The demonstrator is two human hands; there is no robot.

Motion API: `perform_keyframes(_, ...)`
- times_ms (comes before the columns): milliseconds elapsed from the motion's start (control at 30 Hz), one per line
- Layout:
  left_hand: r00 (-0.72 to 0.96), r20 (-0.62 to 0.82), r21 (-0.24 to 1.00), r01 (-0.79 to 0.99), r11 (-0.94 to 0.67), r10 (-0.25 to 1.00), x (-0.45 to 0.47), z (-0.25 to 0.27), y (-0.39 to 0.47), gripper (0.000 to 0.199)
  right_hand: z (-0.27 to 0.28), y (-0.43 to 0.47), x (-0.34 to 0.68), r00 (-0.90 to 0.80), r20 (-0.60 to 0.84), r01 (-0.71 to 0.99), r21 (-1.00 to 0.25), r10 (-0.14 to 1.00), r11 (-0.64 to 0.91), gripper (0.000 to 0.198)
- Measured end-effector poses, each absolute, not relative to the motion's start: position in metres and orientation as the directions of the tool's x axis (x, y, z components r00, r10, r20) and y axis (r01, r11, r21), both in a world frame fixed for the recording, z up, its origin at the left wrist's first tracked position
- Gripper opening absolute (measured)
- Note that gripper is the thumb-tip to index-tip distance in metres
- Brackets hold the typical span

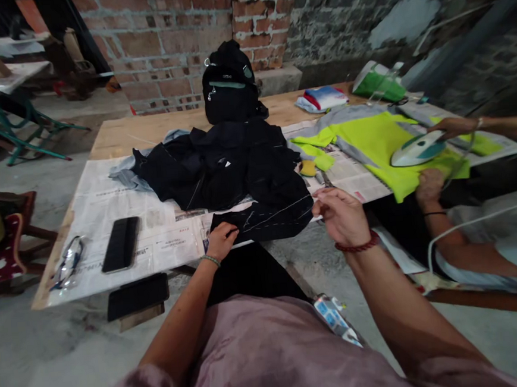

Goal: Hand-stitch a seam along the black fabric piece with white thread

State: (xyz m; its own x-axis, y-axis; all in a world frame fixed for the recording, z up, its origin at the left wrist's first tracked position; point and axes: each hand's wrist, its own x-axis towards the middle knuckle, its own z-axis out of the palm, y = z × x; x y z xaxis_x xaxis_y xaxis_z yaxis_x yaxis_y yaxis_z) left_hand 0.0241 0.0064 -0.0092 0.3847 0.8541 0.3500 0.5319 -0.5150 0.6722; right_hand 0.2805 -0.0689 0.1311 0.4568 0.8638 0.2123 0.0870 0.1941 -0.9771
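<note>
Our shirt (271,353) is nearest; beyond it, the black cloth (234,177) lies mid-scene on the table (122,132), reaching its near edge. Our 2 hands are apart: the left hand (221,241) has its fingers on the cloth's near left end, and we cannot tell whether they pinch it; the right hand (343,213) is closed on a pale thread (282,208) stretched from the cloth. Broken lines of pale stitches (267,225) already cross the near flap. With thread drawn out, we judge the sewing unfinished; folds hide how much is left.
</note>
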Motion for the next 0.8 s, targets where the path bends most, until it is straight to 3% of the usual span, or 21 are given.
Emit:
perform_keyframes(133, 0.384, 0.348, 0.666, 0.541, -0.513, 0.856, 0.024, -0.009, 0.006, 0.009, 0.135, -0.059, 0.257, 0.333, 0.007, -0.326, -0.937, 0.943, 0.123, 0.017)
perform_keyframes(400, 0.390, 0.335, 0.666, 0.546, -0.508, 0.858, 0.024, -0.012, 0.006, 0.010, 0.124, -0.050, 0.241, 0.239, -0.213, -0.718, -0.696, 0.947, 0.024, 0.015)
perform_keyframes(567, 0.385, 0.351, 0.687, 0.514, -0.514, 0.854, 0.024, -0.012, 0.006, 0.011, 0.100, -0.058, 0.238, 0.121, -0.359, -0.761, -0.632, 0.925, -0.146, 0.007)
perform_keyframes(800, 0.402, 0.370, 0.681, 0.496, -0.539, 0.838, 0.023, -0.013, 0.006, 0.011, 0.063, -0.082, 0.185, -0.221, -0.351, -0.623, -0.667, 0.910, -0.408, 0.010)
